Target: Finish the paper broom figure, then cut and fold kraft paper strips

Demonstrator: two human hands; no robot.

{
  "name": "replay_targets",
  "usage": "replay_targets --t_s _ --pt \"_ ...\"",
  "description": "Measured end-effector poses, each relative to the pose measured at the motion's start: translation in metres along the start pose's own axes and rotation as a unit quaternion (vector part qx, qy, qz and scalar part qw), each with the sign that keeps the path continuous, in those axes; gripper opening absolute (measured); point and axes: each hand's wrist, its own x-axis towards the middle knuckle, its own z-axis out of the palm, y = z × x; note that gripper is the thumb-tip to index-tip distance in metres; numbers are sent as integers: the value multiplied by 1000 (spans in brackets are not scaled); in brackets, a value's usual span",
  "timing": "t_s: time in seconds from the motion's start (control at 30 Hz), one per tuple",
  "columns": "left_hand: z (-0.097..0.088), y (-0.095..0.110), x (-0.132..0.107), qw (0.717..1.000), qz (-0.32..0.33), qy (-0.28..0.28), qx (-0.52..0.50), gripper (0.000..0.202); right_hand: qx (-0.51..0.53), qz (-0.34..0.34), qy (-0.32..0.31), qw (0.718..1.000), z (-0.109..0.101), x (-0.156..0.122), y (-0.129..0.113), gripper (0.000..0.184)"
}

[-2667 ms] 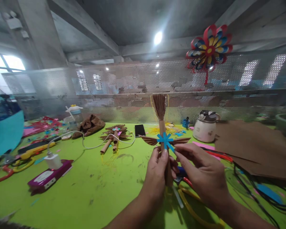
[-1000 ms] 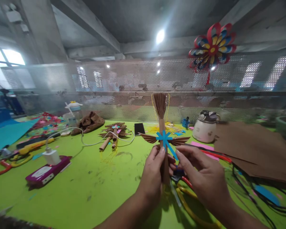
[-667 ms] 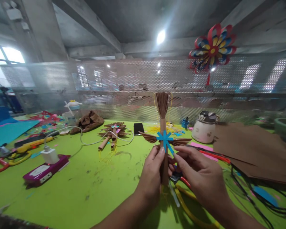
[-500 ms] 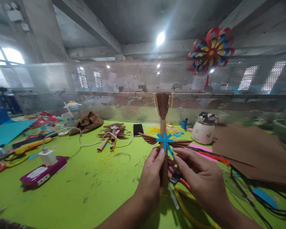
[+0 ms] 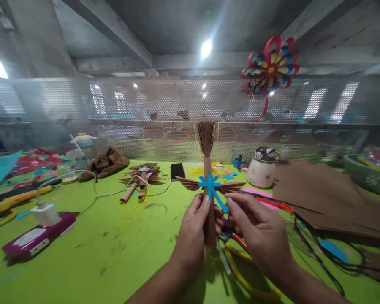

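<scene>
In the head view, I held a brown paper figure (image 5: 207, 164) upright just right of the centre of the frame. Its long axis ran nearly vertical: the pleated fan (image 5: 205, 138) pointed to the top of the frame, and the lower end pointed down between my hands. Two folded wings (image 5: 188, 184) spread sideways from its middle, crossing that axis, one towards the left edge and one towards the right. Blue strips (image 5: 210, 182) lay in a star over the place where wings and stem met, and the longest slanted down to the lower right.

My left hand (image 5: 193, 230) gripped the stem below the star, thumb across the front, fingertips showing on the far side. My right hand (image 5: 261, 223) was curled, thumb and forefinger close together against the free end of that long strip; I could not tell whether they pinched it.

Beneath my right hand, at the lower centre-right, a tool with red and yellow handles (image 5: 240, 276) rested on the green table (image 5: 91, 261), a translucent stick (image 5: 223, 258) just beside it. Brown paper sheets (image 5: 332, 192) lay at the right, near a white jug (image 5: 261, 172).
</scene>
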Motion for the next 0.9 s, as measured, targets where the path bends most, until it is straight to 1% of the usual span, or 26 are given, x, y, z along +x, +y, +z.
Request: replay_targets --t_s 0.1,0.2,0.33,0.43,0.53,0.6,0.7,0.77,0.83,0.9 --pt "-1 -1 1 1000 3 0 16 26 -7 9 0 1000 -2 1 0 12" --pt "-2 -2 2 1000 6 -2 17 27 11 15 -8 1000 -2 2 2 11" --pt "-2 -3 1 1000 -2 8 20 29 18 19 -14 1000 -1 2 3 10" --pt "-1 -1 1 999 1 7 34 29 9 22 -12 1000 -2 2 4 12" --pt "0 1 0 998 8 9 56 29 -20 10 -4 1000 -5 1 5 11" --pt "0 2 -1 997 10 12 75 29 -55 -11 10 998 -7 0 6 9" --pt "1 3 -1 995 11 26 99 31 -109 -65 53 990 -9 -3 5 7" --pt "1 3 -1 994 13 35 106 32 -129 -93 83 984 -11 -3 2 7" --pt "0 3 -1 993 15 36 109 34 -140 -101 97 980 -13 -2 -3 7" --pt "-1 2 -1 993 19 37 109 35 -149 -87 101 980 -17 3 -6 10"
